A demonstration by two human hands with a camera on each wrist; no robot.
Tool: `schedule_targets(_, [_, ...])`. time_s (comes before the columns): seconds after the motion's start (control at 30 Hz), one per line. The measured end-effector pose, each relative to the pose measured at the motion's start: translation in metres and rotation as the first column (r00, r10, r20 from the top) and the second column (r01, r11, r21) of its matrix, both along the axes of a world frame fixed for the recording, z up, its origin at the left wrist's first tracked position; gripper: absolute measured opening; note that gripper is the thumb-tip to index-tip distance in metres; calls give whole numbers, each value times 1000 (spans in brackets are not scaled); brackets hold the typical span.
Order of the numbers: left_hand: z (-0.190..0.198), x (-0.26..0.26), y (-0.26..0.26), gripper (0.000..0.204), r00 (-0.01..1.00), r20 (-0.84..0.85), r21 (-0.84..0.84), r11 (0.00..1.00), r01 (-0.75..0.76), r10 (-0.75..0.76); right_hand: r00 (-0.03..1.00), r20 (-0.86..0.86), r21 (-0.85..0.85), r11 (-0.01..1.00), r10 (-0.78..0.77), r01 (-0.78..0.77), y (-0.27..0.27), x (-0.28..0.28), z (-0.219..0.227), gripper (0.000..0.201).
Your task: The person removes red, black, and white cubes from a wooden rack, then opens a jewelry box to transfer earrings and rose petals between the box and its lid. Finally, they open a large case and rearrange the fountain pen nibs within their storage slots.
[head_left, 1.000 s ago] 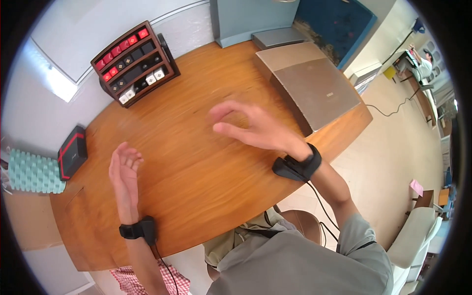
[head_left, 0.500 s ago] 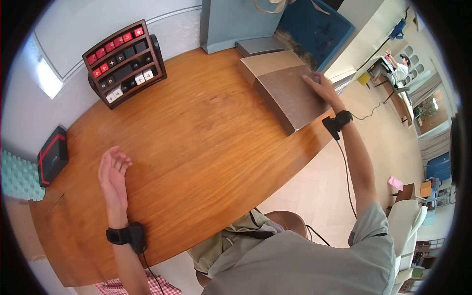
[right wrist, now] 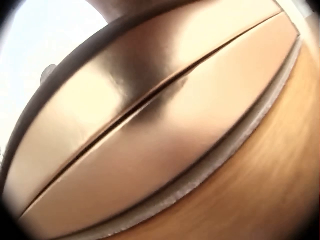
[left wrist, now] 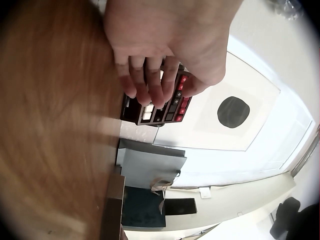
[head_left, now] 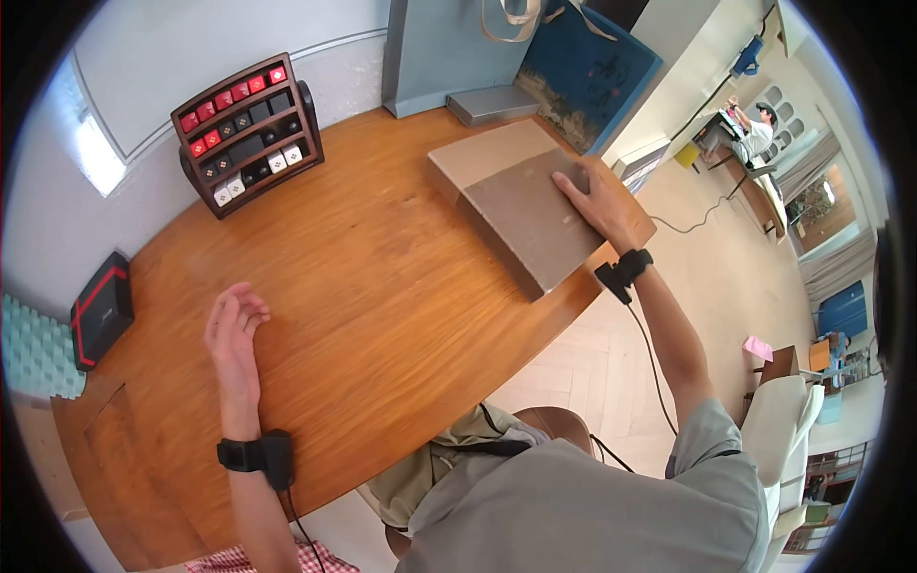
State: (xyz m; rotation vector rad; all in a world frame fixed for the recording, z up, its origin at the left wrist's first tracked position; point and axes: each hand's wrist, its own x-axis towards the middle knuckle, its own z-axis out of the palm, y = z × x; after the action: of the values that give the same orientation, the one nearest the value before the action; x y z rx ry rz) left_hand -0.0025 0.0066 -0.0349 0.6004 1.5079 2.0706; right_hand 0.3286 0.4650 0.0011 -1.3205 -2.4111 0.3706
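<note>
A flat brown box (head_left: pixel 531 212) lies at the right of the wooden table (head_left: pixel 315 286). My right hand (head_left: pixel 599 205) rests on the box's right side in the head view, thumb out over the lid and the other fingers toward the far edge. The right wrist view is filled by the box's side (right wrist: pixel 150 125), with a long seam along it. My left hand (head_left: pixel 234 349) lies at the table's left part, its fingers loosely bent and holding nothing. In the left wrist view the fingers of that hand (left wrist: pixel 170 40) hang relaxed.
A wooden rack (head_left: pixel 250 134) of red, black and white cubes stands at the back left. A black box with red ribbon (head_left: pixel 102 310) is at the far left. Behind the brown box are a grey box (head_left: pixel 492 105), a grey-blue bag (head_left: pixel 449 57) and a blue bag (head_left: pixel 585 81).
My right hand has moved from above the table's middle onto the brown box, which has shifted a little toward the table's near edge. The left hand has stayed much as it was.
</note>
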Motion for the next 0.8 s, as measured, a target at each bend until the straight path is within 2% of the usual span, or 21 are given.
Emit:
schedule_targets(0.2, [-6, 4, 7, 35, 997, -32, 6, 997, 75, -75, 998, 31, -82, 995, 55, -52, -76, -15, 20, 98])
schedule_targets(0.3, [9, 22, 19, 34, 998, -62, 6, 1000, 21, -21, 993, 54, -124, 987, 108, -101, -110, -27, 29, 97])
schedule_targets(0.37, [1, 20, 20, 38, 993, -92, -36, 997, 66, -69, 989, 64, -223, 967, 137, -120, -131, -33, 36, 96])
schedule_targets(0.43, [-2, 28, 25, 46, 973, -226, -98, 995, 36, -57, 989, 53, -206, 971, 135, -121, -153, -42, 38, 95])
schedule_targets(0.47, [1, 30, 23, 54, 970, -219, -149, 986, 77, -109, 989, 60, -214, 969, 139, -123, -161, -45, 38, 95])
schedule_targets(0.6, [-4, 41, 27, 59, 963, -251, -158, 985, 65, -103, 990, 38, -178, 976, 137, -129, -194, -57, 22, 97])
schedule_targets(0.7, [-6, 46, 27, 65, 970, -196, -211, 972, 105, -147, 986, -5, -166, 972, 168, -166, -216, -60, 15, 96])
schedule_targets(0.77, [-11, 40, 27, 67, 928, -368, -238, 971, -26, -65, 971, -61, -174, 955, 231, -238, -222, -62, 11, 89])
schedule_targets(0.8, [-12, 40, 26, 68, 949, -312, -213, 977, -22, -47, 971, -68, -178, 955, 230, -238, -222, -61, 13, 89])
